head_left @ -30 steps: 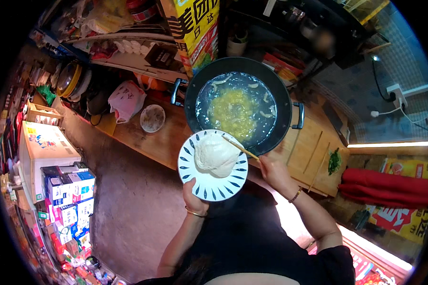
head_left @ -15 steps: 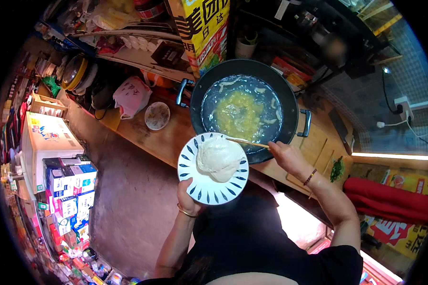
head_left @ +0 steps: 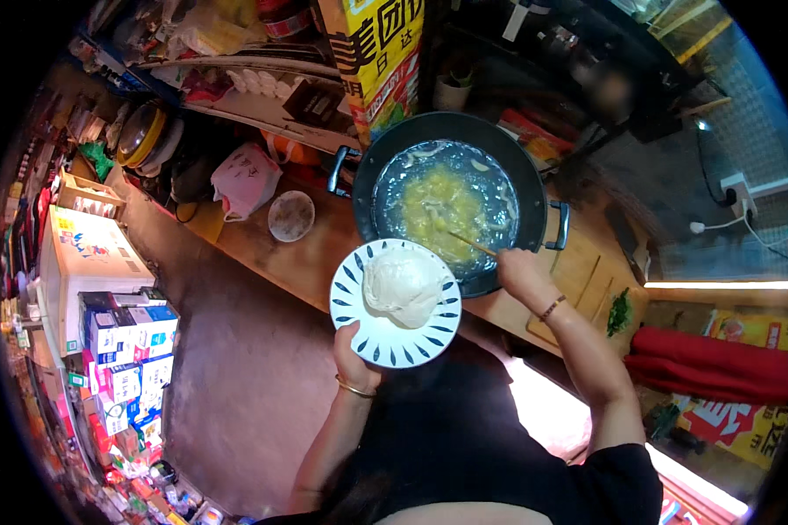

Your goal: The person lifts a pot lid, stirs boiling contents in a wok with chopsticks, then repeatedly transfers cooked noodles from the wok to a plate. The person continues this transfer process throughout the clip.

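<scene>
My left hand (head_left: 354, 357) grips the near-left rim of a white plate (head_left: 392, 346) patterned with dark leaf-shaped marks. On the plate rests a soft, pale, smooth lump of dough (head_left: 403, 287). Just beyond it is a wide black pot (head_left: 534, 197) of bubbling liquid, the plate's far edge overlapping its near rim. Several pale strips of dough (head_left: 478, 164) float around the yellowish middle of the liquid. In my right hand (head_left: 525, 278), at the pot's near-right rim, is a thin wooden chopstick (head_left: 473, 242), its tip over or in the liquid; I cannot tell which.
The pot's side handles (head_left: 559, 225) stick out. Left of it on the wooden counter (head_left: 245, 249) stand a pale bowl (head_left: 291, 215) and a plastic bag (head_left: 245, 179). To the right lie a cutting board (head_left: 578, 293), green herbs (head_left: 620, 311) and a red cloth (head_left: 714, 365).
The chopstick has moved from the edge of the dough to over the pot's liquid, with my right hand shifting slightly up. The plate has moved slightly up and right.
</scene>
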A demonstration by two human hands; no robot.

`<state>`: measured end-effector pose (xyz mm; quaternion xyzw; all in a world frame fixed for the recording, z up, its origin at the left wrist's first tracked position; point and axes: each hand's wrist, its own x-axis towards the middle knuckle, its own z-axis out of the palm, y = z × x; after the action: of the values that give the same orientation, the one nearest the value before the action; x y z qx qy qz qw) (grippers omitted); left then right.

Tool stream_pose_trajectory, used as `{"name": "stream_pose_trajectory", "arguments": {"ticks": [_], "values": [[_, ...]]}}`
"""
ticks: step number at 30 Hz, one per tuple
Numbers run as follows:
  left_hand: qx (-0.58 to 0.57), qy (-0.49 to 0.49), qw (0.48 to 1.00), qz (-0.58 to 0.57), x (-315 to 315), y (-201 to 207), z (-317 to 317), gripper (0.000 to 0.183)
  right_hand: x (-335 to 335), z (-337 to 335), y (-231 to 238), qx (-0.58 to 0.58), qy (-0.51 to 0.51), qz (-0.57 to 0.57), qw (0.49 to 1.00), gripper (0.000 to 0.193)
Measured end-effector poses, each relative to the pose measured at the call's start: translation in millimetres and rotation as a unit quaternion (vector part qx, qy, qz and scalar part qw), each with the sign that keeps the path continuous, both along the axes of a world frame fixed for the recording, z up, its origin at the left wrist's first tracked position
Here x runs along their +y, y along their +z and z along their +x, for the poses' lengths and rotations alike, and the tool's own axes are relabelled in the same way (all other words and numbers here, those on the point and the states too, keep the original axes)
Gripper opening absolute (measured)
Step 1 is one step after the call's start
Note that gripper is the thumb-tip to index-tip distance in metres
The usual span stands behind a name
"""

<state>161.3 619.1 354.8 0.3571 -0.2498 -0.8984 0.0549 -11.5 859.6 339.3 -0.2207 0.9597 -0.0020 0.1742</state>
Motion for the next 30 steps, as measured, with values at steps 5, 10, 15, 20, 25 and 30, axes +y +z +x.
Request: {"name": "stream_pose_trajectory", "arguments": {"ticks": [5, 10, 15, 20, 25, 30], "values": [[0.024, 0.023, 0.999, 0.001, 5, -12, 6, 0.046, 4, 52, 32, -0.091, -0.109, -0.221, 0.965, 0.029], [0.011, -0.002, 0.999, -0.044, 8, -16, 8, 0.056, -20, 88, 32, -0.225, -0.167, -0.367, 0.887, 0.030], [0.037, 0.021, 0.999, -0.023, 10, -17, 9, 0.047, -26, 100, 25, -0.205, -0.178, -0.349, 0.897, 0.028], [0.024, 0.028, 0.999, -0.023, 13, -9, 9, 0.049, -23, 101, 16, -0.114, -0.137, -0.311, 0.934, 0.024], [0.033, 0.029, 0.999, -0.014, 11, -14, 10, 0.050, -14, 90, 24, -0.066, -0.092, -0.273, 0.955, 0.016], [0.063, 0.011, 0.998, -0.013, 5, -20, 10, 0.051, -5, 75, 30, -0.015, -0.029, -0.227, 0.973, 0.011]]}}
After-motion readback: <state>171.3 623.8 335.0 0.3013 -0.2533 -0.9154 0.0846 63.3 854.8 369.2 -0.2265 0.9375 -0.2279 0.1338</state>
